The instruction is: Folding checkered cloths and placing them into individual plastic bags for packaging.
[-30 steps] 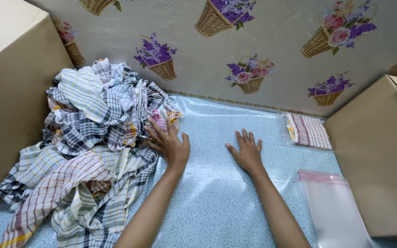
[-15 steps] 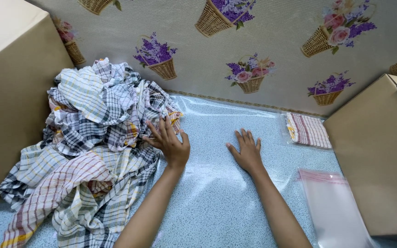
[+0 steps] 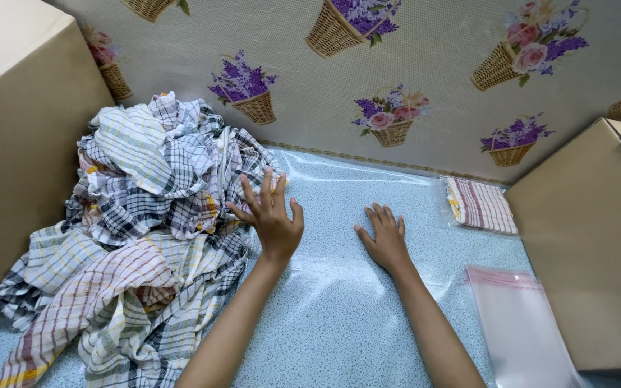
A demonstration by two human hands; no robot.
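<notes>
Two bare hands are out over the speckled blue table [image 3: 339, 316]: the left hand [image 3: 273, 219], fingers spread and gripping nothing, reaches the edge of the heap of checked cloths [image 3: 138, 230] piled at the left. The right hand [image 3: 384, 238] lies flat and empty on the clear plastic sheet [image 3: 346, 179], with a bagged folded cloth [image 3: 479, 205] and an empty clear bag [image 3: 519, 330] further right.

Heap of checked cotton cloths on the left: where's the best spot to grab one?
Probably the loose fold on the right edge of the heap of checked cotton cloths, just beyond the left hand. Come in from the right, over the bare speckled blue tabletop; that edge lies open, while cardboard blocks the left.
</notes>
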